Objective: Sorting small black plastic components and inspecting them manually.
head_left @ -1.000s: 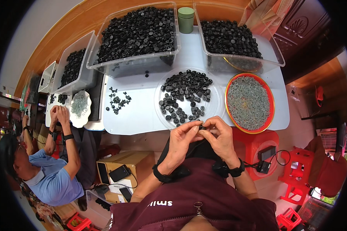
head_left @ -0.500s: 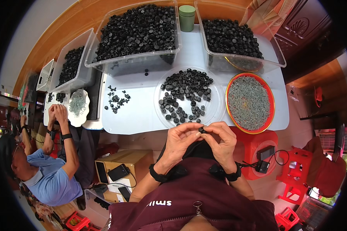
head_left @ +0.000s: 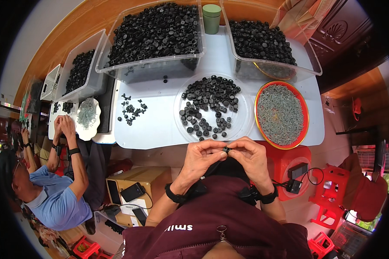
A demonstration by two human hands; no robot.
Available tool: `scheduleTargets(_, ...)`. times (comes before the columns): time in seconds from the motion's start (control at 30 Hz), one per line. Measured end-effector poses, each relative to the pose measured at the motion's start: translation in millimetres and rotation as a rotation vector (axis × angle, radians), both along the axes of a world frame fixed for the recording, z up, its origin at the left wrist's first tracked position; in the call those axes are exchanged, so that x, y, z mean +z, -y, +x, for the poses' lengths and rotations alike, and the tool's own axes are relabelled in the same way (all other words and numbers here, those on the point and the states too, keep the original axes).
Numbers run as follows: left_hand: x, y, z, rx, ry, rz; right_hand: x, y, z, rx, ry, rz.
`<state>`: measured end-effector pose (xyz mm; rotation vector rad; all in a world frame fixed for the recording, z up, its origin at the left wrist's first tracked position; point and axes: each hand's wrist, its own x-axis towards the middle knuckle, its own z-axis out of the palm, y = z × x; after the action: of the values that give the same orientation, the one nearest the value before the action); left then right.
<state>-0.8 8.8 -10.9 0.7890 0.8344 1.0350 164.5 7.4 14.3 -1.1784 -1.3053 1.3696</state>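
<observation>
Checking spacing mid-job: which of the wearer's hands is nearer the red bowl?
Right. The right hand is below and left of the red bowl in the picture; the left hand is farther left.

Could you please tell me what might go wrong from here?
The small black part is pinched between the fingertips of the left hand and right hand, just off the table's front edge; if the grip slips, it could drop onto the lap or floor.

The red bowl of grey screws sits right at that edge, near the right hand, so a knock might spill them.
</observation>
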Motion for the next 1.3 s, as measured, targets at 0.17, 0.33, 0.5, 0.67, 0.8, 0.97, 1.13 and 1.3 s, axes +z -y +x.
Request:
scheduleTargets(0.17, 1, 4, 4, 0.098, -0.110, 0.042, 3, 0, -1, -0.006, 0.215, 0.127)
scheduleTargets(0.33, 1, 1, 0, 0.012, 0.135, -0.134, -3, 0, 3, -0.013, -0.094, -0.021)
scheduleTargets(0.5, -3, 0, 0, 0.022, 0.190, -0.122, 4, 3, -6, -0.091, -0.014, 0.021)
scheduleTargets(0.67, 2, 1, 1, 0.031, 0.155, -0.055, 5, 5, -9, -0.164, 0.097, 0.134)
scheduleTargets(0.8, 1, 2, 0, 0.025, 0.162, -0.037, 5, 7, -10, -0.176, 0.153, 0.246)
scheduleTargets(0.97, 2, 1, -1, -0.006, 0.260, -0.116, 4, 8, -10, -0.204, 0.224, 0.358)
scheduleTargets(1.13, -1, 1, -2, -0.028, 0.328, -0.153, 7, 8, -13, -0.214, 0.300, 0.470)
scheduleTargets(1.3, -3, 1, -3, -0.026, 0.319, -0.152, 9, 9, -15, -0.217, 0.332, 0.467)
